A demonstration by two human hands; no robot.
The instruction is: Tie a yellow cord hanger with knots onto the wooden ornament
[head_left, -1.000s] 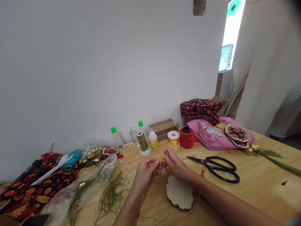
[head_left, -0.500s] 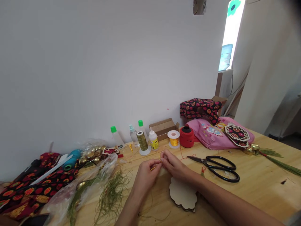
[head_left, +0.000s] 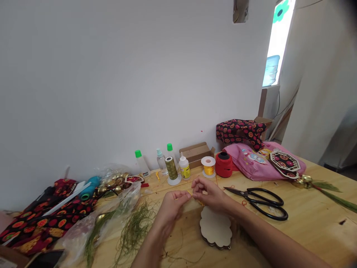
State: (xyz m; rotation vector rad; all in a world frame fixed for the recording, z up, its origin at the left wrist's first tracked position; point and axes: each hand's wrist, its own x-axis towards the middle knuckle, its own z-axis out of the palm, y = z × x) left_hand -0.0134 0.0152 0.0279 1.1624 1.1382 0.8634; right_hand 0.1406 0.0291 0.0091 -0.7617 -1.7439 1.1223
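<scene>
My left hand [head_left: 175, 204] and my right hand [head_left: 209, 193] meet above the wooden table, fingertips pinched. Between them runs a thin yellow cord [head_left: 190, 192], with each hand holding a part of it; much of it is hidden by the fingers. Just below my right hand lies a pale scalloped wooden plaque [head_left: 215, 227], which looks stacked on a darker layer. To the right of that hand rest black-handled scissors [head_left: 245, 194], blades pointing left. Behind the hands stands a spool of yellow cord [head_left: 208, 169].
A loose bundle of green threads [head_left: 135, 227] spreads left of my hands. Along the wall stand a green thread cone [head_left: 171, 169], a glue bottle [head_left: 184, 169] and red thread [head_left: 224, 165]. Patterned cloth [head_left: 41, 223] lies far left, a pink bag [head_left: 248, 162] at right.
My fingertips have drawn slightly apart, and more yellow cord shows between and under them. My right wrist has lifted off the plaque's upper edge. The whole view has shifted a little.
</scene>
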